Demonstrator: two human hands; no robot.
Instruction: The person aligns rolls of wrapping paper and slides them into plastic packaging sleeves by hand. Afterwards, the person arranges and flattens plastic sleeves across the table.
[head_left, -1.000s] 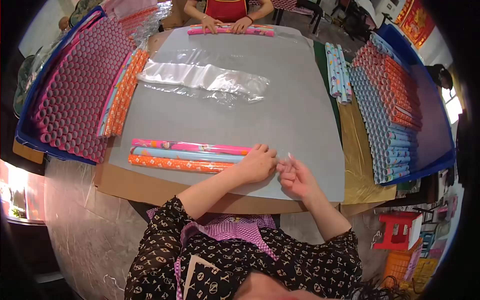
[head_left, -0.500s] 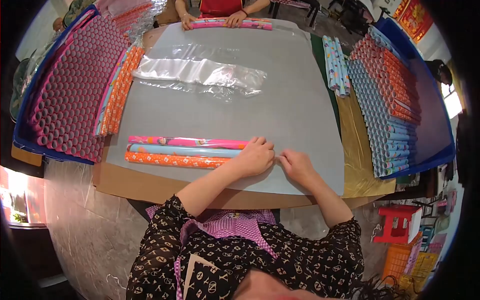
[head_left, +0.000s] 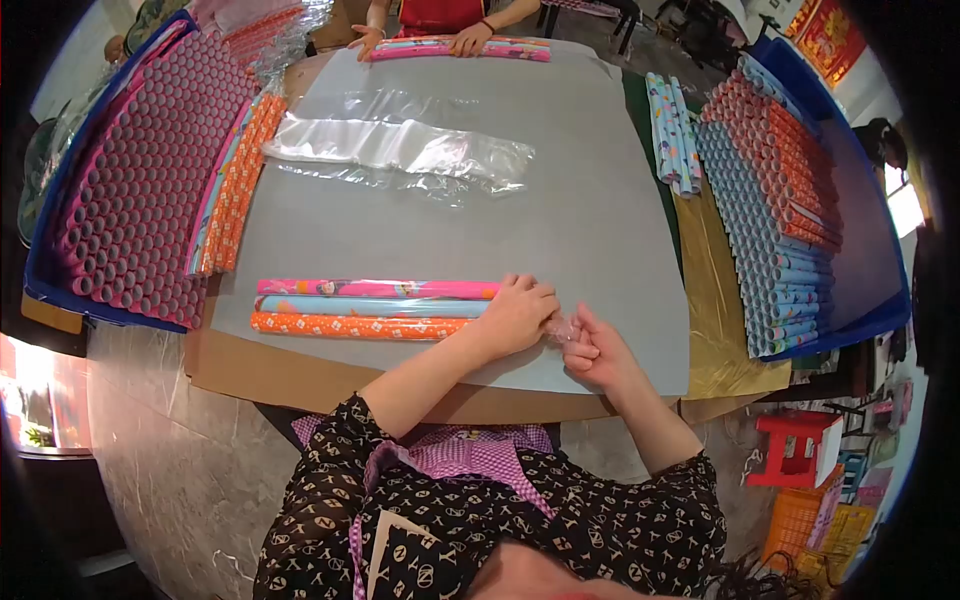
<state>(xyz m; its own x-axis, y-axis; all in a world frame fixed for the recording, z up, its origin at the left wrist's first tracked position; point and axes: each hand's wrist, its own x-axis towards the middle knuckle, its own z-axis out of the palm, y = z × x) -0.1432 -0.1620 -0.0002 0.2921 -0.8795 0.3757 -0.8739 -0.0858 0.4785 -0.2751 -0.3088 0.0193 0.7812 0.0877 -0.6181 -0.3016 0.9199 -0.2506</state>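
Three rolls of wrapping paper lie side by side near the table's front edge: a pink roll point(head_left: 380, 289), a light blue roll point(head_left: 370, 306) and an orange roll point(head_left: 365, 326). Shiny clear plastic appears to cover them. My left hand point(head_left: 517, 318) is closed over their right ends, hiding them. Just to the right, my right hand point(head_left: 598, 352) has its fingers curled at the crumpled end of the clear plastic sleeve point(head_left: 563, 328), which sticks out between both hands.
Flat clear plastic sleeves point(head_left: 400, 145) lie mid-table. A blue bin point(head_left: 110, 308) of pink rolls stands left, another blue bin point(head_left: 880, 315) of orange and blue rolls right. Loose blue rolls point(head_left: 675, 135) lie at the right edge. Across the table, a person's hands point(head_left: 470, 40) touch another bundle point(head_left: 455, 48).
My right hand has turned and lifted slightly, and the clear plastic end now shows between my hands. The rolls shifted slightly right. The other person's one hand has come off their bundle.
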